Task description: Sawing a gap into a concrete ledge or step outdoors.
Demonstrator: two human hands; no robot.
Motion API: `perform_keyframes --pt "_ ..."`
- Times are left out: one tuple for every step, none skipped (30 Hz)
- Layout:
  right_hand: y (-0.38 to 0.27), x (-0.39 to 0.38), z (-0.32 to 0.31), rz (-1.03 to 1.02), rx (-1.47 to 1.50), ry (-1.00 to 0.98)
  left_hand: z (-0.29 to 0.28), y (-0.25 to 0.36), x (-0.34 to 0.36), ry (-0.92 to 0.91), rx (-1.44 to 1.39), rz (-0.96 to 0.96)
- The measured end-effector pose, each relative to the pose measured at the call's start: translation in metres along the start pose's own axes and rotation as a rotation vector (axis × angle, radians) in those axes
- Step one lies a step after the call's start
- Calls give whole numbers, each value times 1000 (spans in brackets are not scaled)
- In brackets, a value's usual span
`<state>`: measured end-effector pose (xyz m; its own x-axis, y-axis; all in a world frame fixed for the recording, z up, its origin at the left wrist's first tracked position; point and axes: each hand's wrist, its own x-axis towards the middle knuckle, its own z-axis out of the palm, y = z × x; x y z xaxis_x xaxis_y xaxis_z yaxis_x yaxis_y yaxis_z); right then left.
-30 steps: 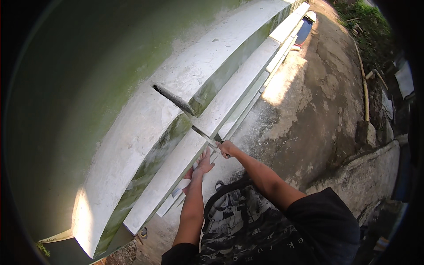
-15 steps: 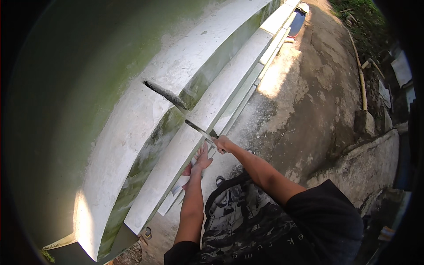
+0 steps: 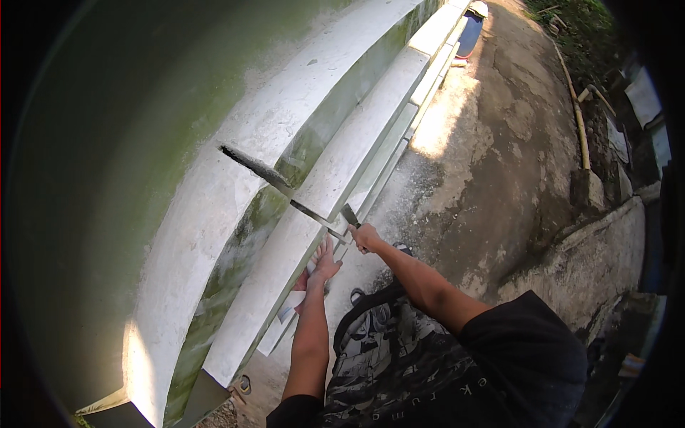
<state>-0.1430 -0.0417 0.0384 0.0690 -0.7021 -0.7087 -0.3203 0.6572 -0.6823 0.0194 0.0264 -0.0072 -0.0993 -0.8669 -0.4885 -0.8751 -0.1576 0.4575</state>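
My right hand [image 3: 365, 237] is closed round a narrow dark tool [image 3: 349, 216], whose exposed end sticks up past my fingers. Its exact kind is hard to make out. Beside it, my left hand [image 3: 326, 265] lies with fingers stretched out along the side of a long pale block [image 3: 267, 274]. A thin slot [image 3: 310, 212] crosses the top of this block line close to both hands. It lines up with a wider dark gap [image 3: 255, 166] in the higher pale ledge [image 3: 207, 214]. Near my left wrist is something red and white [image 3: 300, 282], partly hidden.
Green-stained surfaces [image 3: 143, 143] lie left of the ledge. On the right stretches rough concrete ground [image 3: 499, 164], with pale dust near the blocks. A pole [image 3: 578, 114] and a low wall [image 3: 578, 267] stand further right. A dark blue object [image 3: 471, 34] sits at the far end.
My right hand has drawn slightly right and down, away from the slot, and more of the dark tool shows. My left hand stays against the block. The view has shifted slightly.
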Motion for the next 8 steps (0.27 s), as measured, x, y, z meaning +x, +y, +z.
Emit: perform_keyframes --pt "-9 4 5 -18 27 3 -2 -3 -2 17 -3 7" --pt "-14 9 10 -34 56 9 -1 -3 -1 32 -5 19" --pt "-17 21 16 -66 72 3 -1 -3 2 34 -3 20" --pt "-14 30 13 -70 74 4 -1 -2 5 56 -9 56" --pt "-13 27 16 -28 101 -5 4 -9 3 70 -20 81" --pt "-15 25 13 8 131 -7 4 -12 2 69 -19 80" --pt "-8 15 8 31 117 -20 5 -13 1 54 -21 39" --pt "-1 13 -2 72 22 -31 5 -8 2 42 -21 5"
